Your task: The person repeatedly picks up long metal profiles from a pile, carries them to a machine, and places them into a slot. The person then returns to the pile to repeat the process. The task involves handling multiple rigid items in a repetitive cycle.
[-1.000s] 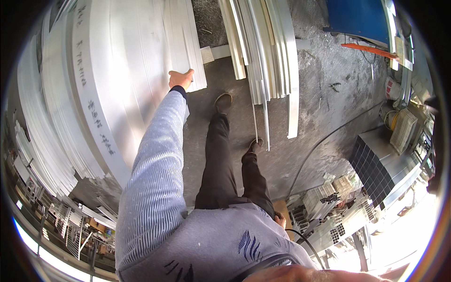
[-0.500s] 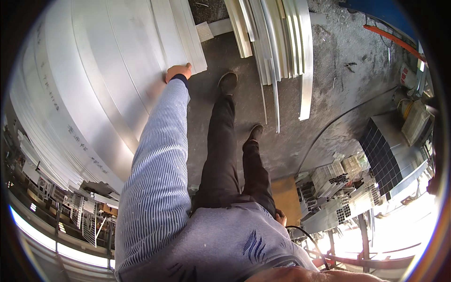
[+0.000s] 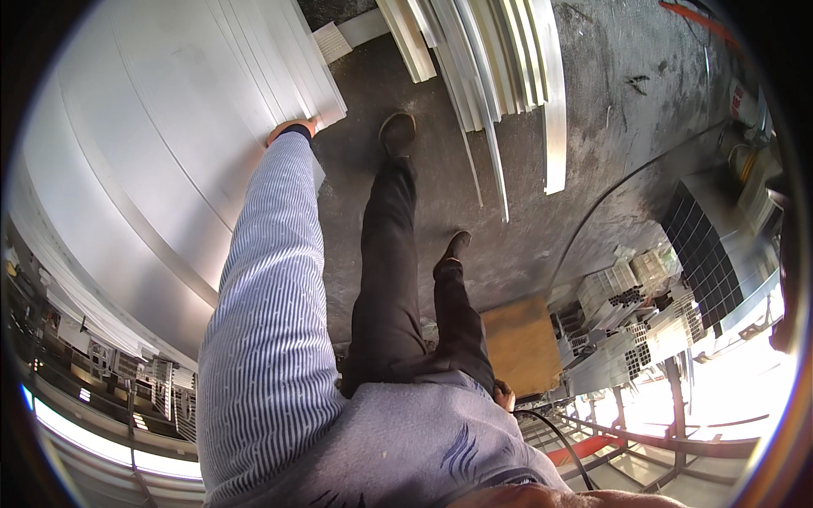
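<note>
My left hand (image 3: 290, 129) rests on top of a stack of long, pale metal panels (image 3: 169, 102), close to their right-hand edge. Its thumb side and finger side show apart around the dark cuff, with the fingertips hidden. The striped sleeve (image 3: 271, 271) stretches forward over the stack's edge. Beside my right hip, my right hand (image 3: 505, 394) shows only as curled knuckles; what they close on, if anything, is hidden. A thin black cord (image 3: 550, 423) curves away next to that hand.
Long white and silver profiles (image 3: 508, 76) lie ahead on the dark floor (image 3: 593, 144). A black cable (image 3: 605, 199) crosses the floor to the right. Bundled hollow profiles (image 3: 627, 339), a brown board (image 3: 521, 347) and a dark gridded panel (image 3: 699, 254) stand at the right.
The view has shifted. My left hand sits slightly farther left in the picture, still at the panels' edge, and its thumb shows less. My right hand stays by the hip.
</note>
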The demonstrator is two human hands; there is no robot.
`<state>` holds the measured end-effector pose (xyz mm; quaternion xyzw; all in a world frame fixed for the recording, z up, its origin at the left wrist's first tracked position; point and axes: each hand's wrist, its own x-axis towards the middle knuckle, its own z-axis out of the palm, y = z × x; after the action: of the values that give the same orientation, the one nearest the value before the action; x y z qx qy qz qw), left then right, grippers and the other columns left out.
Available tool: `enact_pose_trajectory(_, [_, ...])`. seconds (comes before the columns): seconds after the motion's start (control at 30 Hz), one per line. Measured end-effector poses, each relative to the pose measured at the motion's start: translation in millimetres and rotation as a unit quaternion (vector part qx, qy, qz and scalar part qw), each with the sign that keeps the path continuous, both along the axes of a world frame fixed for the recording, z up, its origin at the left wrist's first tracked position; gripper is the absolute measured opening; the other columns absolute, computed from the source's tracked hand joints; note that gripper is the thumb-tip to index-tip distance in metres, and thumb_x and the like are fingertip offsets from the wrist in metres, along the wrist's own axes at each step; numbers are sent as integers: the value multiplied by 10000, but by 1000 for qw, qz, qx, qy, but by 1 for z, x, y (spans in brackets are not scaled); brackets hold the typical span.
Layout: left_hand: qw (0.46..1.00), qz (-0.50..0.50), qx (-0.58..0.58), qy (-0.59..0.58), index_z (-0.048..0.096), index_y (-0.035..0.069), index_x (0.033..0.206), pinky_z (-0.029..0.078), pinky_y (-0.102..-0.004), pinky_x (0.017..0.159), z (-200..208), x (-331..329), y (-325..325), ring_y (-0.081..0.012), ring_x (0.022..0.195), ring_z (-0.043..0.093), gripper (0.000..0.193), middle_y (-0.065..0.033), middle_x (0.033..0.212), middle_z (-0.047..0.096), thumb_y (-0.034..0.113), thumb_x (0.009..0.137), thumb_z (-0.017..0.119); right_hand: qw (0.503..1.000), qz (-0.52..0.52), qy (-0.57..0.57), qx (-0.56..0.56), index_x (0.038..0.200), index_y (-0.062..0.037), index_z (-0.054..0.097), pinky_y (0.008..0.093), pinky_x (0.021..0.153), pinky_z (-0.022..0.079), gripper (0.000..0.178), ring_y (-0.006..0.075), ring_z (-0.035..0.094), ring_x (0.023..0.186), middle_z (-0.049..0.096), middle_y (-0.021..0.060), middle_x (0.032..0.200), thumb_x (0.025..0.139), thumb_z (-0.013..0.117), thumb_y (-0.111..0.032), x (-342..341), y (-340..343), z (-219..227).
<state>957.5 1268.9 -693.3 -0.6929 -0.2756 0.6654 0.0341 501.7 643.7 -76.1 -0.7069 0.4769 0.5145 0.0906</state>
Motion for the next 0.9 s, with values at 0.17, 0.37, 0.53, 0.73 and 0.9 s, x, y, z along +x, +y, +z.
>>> enact_pose_trajectory(0.17, [996, 15, -60, 64, 651, 138, 1526, 467, -592, 1179, 43, -44, -24, -320, 1454, 616, 832, -102, 1489, 683, 780, 1085, 357, 999, -8, -39, 29, 1205, -119, 841, 471, 968, 613, 341, 385, 794, 1093, 828, 197, 1128, 940, 643, -199, -43, -4, -6])
enact_pose_trajectory(0.37, [993, -29, -115, 26, 809, 110, 1312, 551, -485, 1108, 182, -77, -95, -288, 1280, 744, 709, -53, 1158, 857, 657, 1120, 401, 998, -5, -67, 16, 1142, -112, 835, 528, 937, 605, 307, 453, 774, 1050, 813, 240, 1055, 914, 659, -220, -104, -1, -37])
enact_pose_trajectory(0.53, [984, -35, -134, -112, 808, 20, 1112, 601, -472, 966, 271, -110, -159, -300, 959, 788, 625, -162, 1028, 836, 580, 1094, 531, 996, -29, -81, 5, 1150, -104, 820, 563, 914, 599, 304, 486, 764, 1034, 799, 269, 1057, 933, 661, -245, -160, -9, -70])
enact_pose_trajectory(0.73, [952, 50, -220, -209, 672, 26, 746, 517, -453, 517, 369, -184, -235, -263, 539, 676, 679, -119, 620, 652, 593, 1097, 544, 942, -104, -308, 79, 1208, -48, 800, 504, 951, 602, 357, 443, 766, 1070, 803, 256, 1094, 925, 680, -229, -220, -47, -100])
enact_pose_trajectory(0.9, [941, 172, -185, -224, 630, 103, 886, 493, -445, 480, 426, -258, -346, -276, 583, 680, 459, -57, 753, 677, 521, 1069, 675, 865, -267, -423, 35, 1280, -33, 788, 446, 912, 622, 433, 371, 798, 986, 820, 230, 1067, 893, 694, -204, -286, -116, -102])
